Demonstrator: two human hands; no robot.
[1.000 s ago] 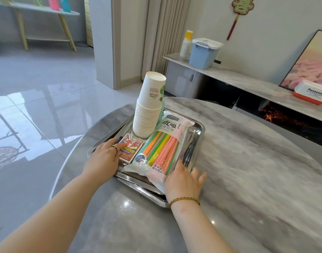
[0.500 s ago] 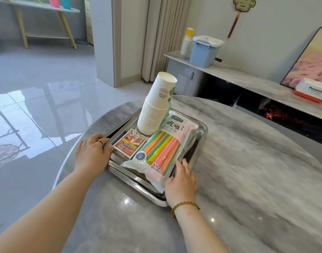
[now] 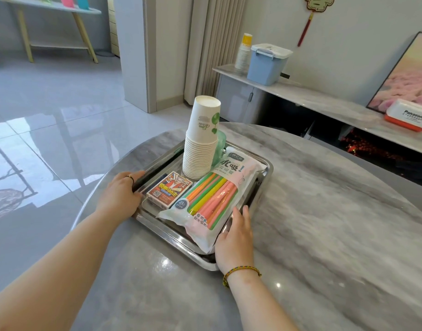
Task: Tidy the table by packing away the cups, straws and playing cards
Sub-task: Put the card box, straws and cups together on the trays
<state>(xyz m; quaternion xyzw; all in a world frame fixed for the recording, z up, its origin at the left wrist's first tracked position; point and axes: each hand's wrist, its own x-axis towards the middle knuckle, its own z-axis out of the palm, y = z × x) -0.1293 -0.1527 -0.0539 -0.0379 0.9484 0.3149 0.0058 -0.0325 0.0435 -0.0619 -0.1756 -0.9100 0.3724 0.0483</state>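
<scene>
Both hands on the loaded tray, seemingly set to lift it.

The left hand [image 3: 120, 194] curls its fingers over the tray's [image 3: 176, 240] left rim. The right hand [image 3: 236, 237] lies nearly straight-fingered against the near right rim. Holding opposite sides should keep it level. The card box [image 3: 169, 188], straw pack [image 3: 212, 199] and tall cup stack [image 3: 200, 149] sit inside, on the bench [image 3: 324, 223]. The stack looks tippy. A blue bin [image 3: 267, 63] stands far right.

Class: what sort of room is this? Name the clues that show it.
Probably a home living or dining room: a round marble table, a low cabinet along the wall, curtains and a hanging wall ornament.
</scene>
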